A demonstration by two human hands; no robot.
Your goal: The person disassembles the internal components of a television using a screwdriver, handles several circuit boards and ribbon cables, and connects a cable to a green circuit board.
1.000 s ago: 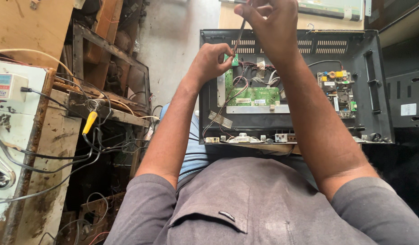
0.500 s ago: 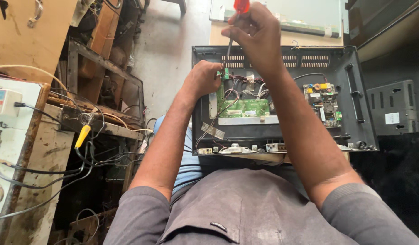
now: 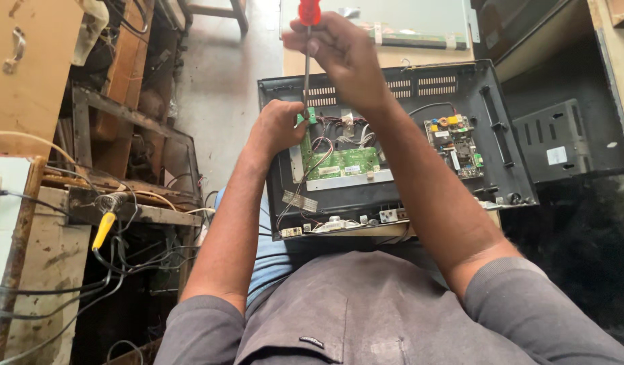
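Nearest the camera, the person's grey shirt [image 3: 393, 318] fills the bottom edge, and both forearms rise from it toward an opened black monitor casing [image 3: 508, 169] that lies across the lap, its inner side up. The casing's near rim carries a row of small connectors, too small to tell apart. At the left, a wooden bench [image 3: 48, 270] is cut off by the frame, and a tangle of dark cables with a yellow plug [image 3: 103, 230] hangs over its edge; where the cables end is hidden in shadow.

Further in, a green circuit board [image 3: 339, 162] sits in the casing's left half, and a smaller board [image 3: 454, 145] with yellow and orange parts lies well apart to its right. The left hand [image 3: 278, 125] rests at the green board's upper left corner, curled shut into a loose fist around the lower end of a screwdriver [image 3: 307, 61]; its fingers hide the tip, so what the tip meets cannot be made out. A small green piece shows just beside that fist.

Beyond, the right hand [image 3: 342, 54] is closed around the screwdriver's upper shaft, just under the red handle, part of which is cut off by the top edge. The tool stands nearly upright in the view, its long axis running from the handle at the far end down to the board, tip toward the person.

Farthest, a pale flat panel [image 3: 406, 20] lies behind the casing on the concrete floor.
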